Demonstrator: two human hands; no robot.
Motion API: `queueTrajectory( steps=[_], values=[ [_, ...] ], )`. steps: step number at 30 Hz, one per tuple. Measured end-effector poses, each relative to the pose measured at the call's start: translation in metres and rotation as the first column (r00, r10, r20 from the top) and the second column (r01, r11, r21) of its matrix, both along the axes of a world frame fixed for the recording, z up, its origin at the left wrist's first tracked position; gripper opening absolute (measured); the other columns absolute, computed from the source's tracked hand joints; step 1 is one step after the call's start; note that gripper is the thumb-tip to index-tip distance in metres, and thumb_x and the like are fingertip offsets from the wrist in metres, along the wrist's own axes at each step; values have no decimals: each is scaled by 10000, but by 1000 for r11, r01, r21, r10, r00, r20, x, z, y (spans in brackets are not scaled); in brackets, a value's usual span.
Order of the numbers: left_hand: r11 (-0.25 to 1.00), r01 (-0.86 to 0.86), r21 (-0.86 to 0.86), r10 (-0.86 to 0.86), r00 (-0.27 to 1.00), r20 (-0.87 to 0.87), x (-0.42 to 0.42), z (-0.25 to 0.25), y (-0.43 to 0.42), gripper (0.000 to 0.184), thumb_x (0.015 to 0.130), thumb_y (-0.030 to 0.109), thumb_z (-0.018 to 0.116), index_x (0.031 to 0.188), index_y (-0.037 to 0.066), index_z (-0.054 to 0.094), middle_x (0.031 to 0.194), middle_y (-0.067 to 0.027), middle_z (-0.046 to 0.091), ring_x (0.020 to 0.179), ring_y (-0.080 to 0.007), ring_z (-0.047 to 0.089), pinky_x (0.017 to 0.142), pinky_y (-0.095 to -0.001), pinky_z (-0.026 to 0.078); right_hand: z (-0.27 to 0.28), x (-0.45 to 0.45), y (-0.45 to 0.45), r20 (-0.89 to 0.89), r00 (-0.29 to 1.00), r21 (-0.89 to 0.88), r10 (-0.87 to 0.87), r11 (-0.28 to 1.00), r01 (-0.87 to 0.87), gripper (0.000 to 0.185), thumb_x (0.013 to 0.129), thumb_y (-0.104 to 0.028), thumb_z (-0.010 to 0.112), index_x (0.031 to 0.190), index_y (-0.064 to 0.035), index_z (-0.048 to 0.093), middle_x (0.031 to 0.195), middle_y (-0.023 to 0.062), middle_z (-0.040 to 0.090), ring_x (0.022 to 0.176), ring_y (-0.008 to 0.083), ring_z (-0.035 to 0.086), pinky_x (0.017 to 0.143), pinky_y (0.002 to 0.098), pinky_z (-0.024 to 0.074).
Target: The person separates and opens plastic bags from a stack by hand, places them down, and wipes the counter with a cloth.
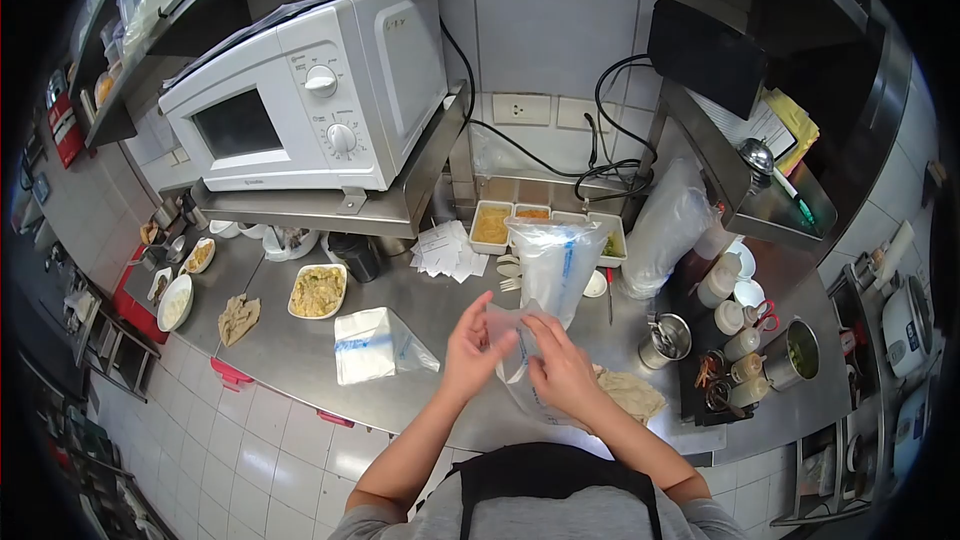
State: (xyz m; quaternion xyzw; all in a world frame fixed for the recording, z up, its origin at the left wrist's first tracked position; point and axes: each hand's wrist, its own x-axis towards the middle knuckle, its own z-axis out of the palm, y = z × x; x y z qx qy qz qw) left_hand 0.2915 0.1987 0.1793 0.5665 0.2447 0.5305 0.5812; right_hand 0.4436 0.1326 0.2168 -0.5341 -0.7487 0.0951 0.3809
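Observation:
A thin clear plastic bag (518, 372) hangs between my two hands above the steel counter. My left hand (474, 348) grips its left side, the thumb lying across the film and the fingers pointing up. On the other side, my right hand (562, 368) has its fingers bent over the bag's top edge. Just beyond my hands stands a larger pack of clear bags (562, 265) with blue print. To the left lies a white pack in a clear sleeve (368, 345). A beige cloth (630, 395) rests by my right forearm.
A microwave (300, 105) sits on a raised shelf at the left. Below it are a bowl of yellowish food (318, 291) and a crumpled cloth (239, 321). At the right stand a metal container with utensils (664, 342), several bottles (730, 317) and a steel pot (793, 355).

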Motion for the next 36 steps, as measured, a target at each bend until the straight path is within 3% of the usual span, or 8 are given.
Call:
queueTrajectory(
  steps=[4,7,10,16,25,29,32,36],
  values=[
    [970,50,-240,-28,995,94,-1,12,12,117,819,95,643,919,36,633,880,-9,644,757,-62,583,717,-217,460,-9,14,4,-326,938,125,118,989,-81,583,764,-80,633,1277,-50,358,1224,147,448,846,256,605,723,327,493],
    [952,99,-289,-57,987,149,0,10,14,175,823,85,635,991,37,621,907,-22,640,802,-64,578,739,-216,458,-11,24,13,-879,454,9,144,958,-285,640,787,-118,666,1322,-47,322,1143,121,522,833,148,583,722,270,477],
    [946,124,-299,-49,968,245,8,36,2,202,832,62,614,1033,43,615,908,-34,638,848,-79,576,770,-225,456,-2,35,20,-915,381,-233,-135,946,-226,513,787,-106,674,1244,-35,453,926,61,616,768,86,571,678,238,470],
    [860,324,-394,-192,922,337,2,9,8,180,848,74,594,1022,35,624,942,-46,629,865,-112,577,816,-256,447,-11,41,18,-865,465,-283,-188,949,-142,84,771,-113,694,785,-38,661,712,6,621,650,54,532,625,201,420],
    [821,379,-427,-324,925,198,11,3,-32,250,907,244,518,769,45,582,706,1,560,726,-86,550,658,-234,441,-51,34,16,-711,702,-98,-34,994,-51,243,899,-181,535,711,-44,604,723,-34,542,653,42,444,602,204,364],
    [710,501,-495,-466,861,202,19,-8,-34,272,930,317,449,888,62,534,621,18,490,562,-94,490,527,-229,410,-27,27,5,-932,-211,-213,-295,916,-340,158,902,-167,507,820,-39,551,678,-21,507,626,79,474,594,236,410],
    [728,633,-263,-539,766,350,2,17,-2,218,915,264,494,927,49,529,716,-1,531,641,-103,528,579,-259,474,-38,60,0,-943,-302,75,-142,791,-607,63,885,-131,524,853,-78,533,669,-21,513,599,59,492,535,235,424],
    [947,317,47,-295,919,-263,1,68,61,158,859,180,594,850,22,591,758,-13,577,685,-115,573,601,-272,495,24,63,5,-966,257,-90,22,905,-415,71,863,-122,562,820,-75,530,640,-18,521,532,47,487,480,213,414]
  ],
)
